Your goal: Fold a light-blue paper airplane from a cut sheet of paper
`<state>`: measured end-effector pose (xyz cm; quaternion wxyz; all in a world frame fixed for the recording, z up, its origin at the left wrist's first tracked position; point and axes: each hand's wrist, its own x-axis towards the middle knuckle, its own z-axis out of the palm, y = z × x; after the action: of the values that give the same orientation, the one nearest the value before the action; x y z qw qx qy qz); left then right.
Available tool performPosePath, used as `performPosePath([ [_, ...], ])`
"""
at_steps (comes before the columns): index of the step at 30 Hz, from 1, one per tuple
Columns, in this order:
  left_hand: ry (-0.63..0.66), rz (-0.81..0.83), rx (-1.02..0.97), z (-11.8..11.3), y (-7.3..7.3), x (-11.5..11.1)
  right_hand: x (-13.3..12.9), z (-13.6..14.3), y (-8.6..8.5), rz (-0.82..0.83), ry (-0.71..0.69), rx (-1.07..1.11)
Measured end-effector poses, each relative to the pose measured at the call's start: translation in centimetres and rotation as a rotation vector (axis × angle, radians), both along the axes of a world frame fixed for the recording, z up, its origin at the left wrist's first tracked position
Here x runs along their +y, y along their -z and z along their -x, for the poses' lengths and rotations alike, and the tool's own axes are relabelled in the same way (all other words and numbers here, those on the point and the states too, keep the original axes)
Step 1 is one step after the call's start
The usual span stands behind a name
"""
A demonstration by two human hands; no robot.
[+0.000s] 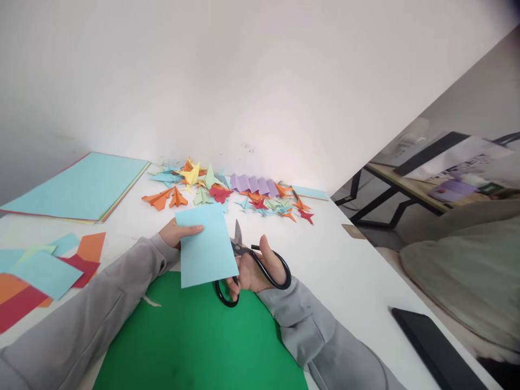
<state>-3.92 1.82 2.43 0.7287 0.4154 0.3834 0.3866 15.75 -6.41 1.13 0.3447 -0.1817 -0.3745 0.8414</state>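
Observation:
A light blue paper rectangle [207, 246] is raised above the table, pinched at its left edge by my left hand [177, 232], with the thumb across its front. My right hand [258, 268] holds black-handled scissors [240, 249], fingers in the loops. The scissors' blades are apart at the paper's right edge, one pointing up and the other partly hidden behind the sheet. Under both hands lies a green mat [203, 336] at the table's front.
Folded paper figures [190, 174] and a pleated purple paper [254, 185] lie along the wall. Large coloured sheets [81, 184] are stacked at the back left, with smaller cut pieces [46, 273] nearer. A black flat object [434, 346] rests at the right.

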Motion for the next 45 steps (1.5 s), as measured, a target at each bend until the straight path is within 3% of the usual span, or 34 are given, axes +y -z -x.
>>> performPosePath([
  [17, -0.025, 0.034, 0.027, 0.2, -0.8, 0.1, 0.3, 0.1, -0.6, -0.013, -0.097, -0.015],
  [30, 0.036, -0.006, 0.056, 0.1, -0.3, -0.1, 0.1, 0.2, -0.6, 0.049, -0.009, 0.062],
  [45, -0.054, 0.057, 0.046, -0.2, -0.4, -0.1, 0.1, 0.9, -1.5, 0.098, 0.165, 0.101],
])
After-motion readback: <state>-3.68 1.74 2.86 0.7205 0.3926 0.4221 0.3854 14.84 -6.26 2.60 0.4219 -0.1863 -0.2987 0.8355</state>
